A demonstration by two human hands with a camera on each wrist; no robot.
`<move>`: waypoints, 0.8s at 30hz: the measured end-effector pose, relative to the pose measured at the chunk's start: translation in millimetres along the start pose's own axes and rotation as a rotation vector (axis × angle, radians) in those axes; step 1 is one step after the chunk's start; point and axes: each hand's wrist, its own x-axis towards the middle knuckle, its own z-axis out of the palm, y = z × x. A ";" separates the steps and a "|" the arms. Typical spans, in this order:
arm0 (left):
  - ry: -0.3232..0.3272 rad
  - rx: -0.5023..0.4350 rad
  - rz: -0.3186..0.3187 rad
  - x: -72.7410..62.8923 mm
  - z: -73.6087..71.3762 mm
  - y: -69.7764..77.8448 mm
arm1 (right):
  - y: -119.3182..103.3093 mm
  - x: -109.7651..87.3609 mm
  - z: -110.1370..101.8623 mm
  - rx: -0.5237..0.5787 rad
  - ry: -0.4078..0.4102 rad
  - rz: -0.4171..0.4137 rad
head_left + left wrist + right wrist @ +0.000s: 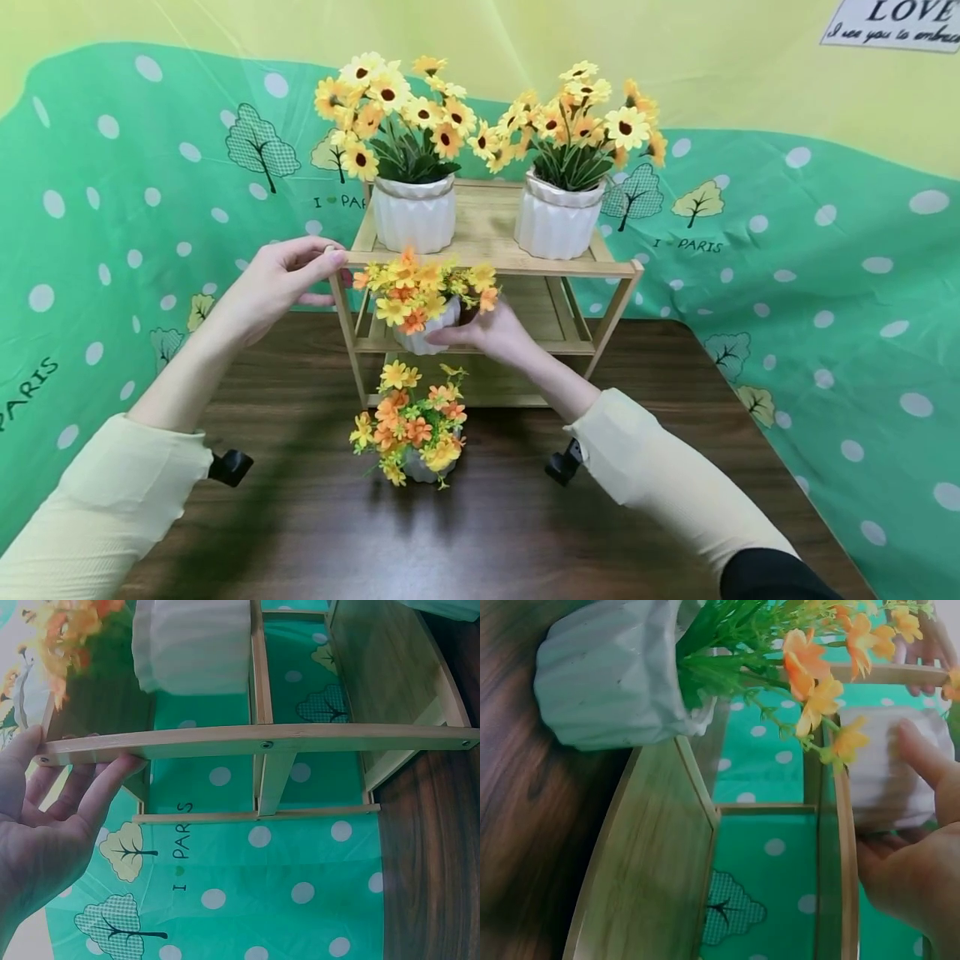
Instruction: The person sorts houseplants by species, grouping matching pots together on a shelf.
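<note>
My left hand [281, 279] holds the upper left front corner of a wooden shelf [525, 265], thumb and fingers around its end in the left wrist view. My right hand [498, 337] grips a white ribbed flowerpot [881, 784] with yellow and orange flowers [423, 287], thumb on the near side and fingers beneath. That pot is upright at the front of the middle tier, under the top board. A second white pot [615, 675] of orange and yellow flowers [408, 421] stands on the table before the shelf.
Two white pots of daisy-like flowers stand on the top tier, one at left [415, 217] and one at right [558, 221]. The dark wood table [495, 533] carries the shelf. Behind hangs a green and yellow printed cloth [817, 275].
</note>
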 end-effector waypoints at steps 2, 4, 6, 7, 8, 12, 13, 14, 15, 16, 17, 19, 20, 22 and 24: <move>0.006 0.003 0.000 -0.5 -0.3 0.5 | -0.4 3.1 6.1 -0.009 0.040 0.067; 0.011 0.010 -0.002 -0.9 -0.5 1.0 | -0.5 5.8 12.0 -0.057 0.096 0.106; 0.012 0.015 -0.006 -1.0 -0.7 1.2 | -0.7 8.1 17.2 -0.106 0.143 0.142; 0.011 0.018 -0.007 -1.0 -0.6 1.3 | -0.5 9.2 19.4 -0.143 0.164 0.163; 0.011 0.022 -0.007 -1.0 -0.6 1.3 | -0.3 10.5 21.1 -0.181 0.175 0.175; 0.012 0.025 -0.006 -0.8 -0.6 1.0 | -1.0 15.1 24.1 -0.241 0.185 0.212; 0.012 0.025 -0.005 -0.8 -0.7 0.8 | -0.9 16.2 24.1 -0.244 0.176 0.211; 0.013 0.024 -0.005 -0.7 -0.8 0.5 | -1.1 17.1 23.8 -0.240 0.162 0.210; 0.014 0.025 -0.004 -0.6 -1.0 0.2 | -1.2 18.0 23.3 -0.237 0.152 0.210; 0.015 0.025 -0.004 -0.5 -1.2 0.0 | -1.2 18.8 22.7 -0.227 0.137 0.208; 0.015 0.025 -0.004 -0.3 -1.3 -0.2 | -1.2 19.7 21.9 -0.215 0.121 0.203; 0.014 0.024 -0.005 0.3 -1.4 -0.5 | -0.7 21.7 20.0 -0.191 0.096 0.193; 0.014 0.023 -0.005 0.7 -1.3 -0.6 | -0.4 22.6 18.9 -0.185 0.089 0.190; 0.012 0.020 -0.007 1.4 -1.0 -0.6 | -0.2 23.8 16.8 -0.173 0.080 0.189; 0.009 0.019 -0.008 1.9 -0.7 -0.7 | 1.0 25.0 15.1 -0.169 0.078 0.190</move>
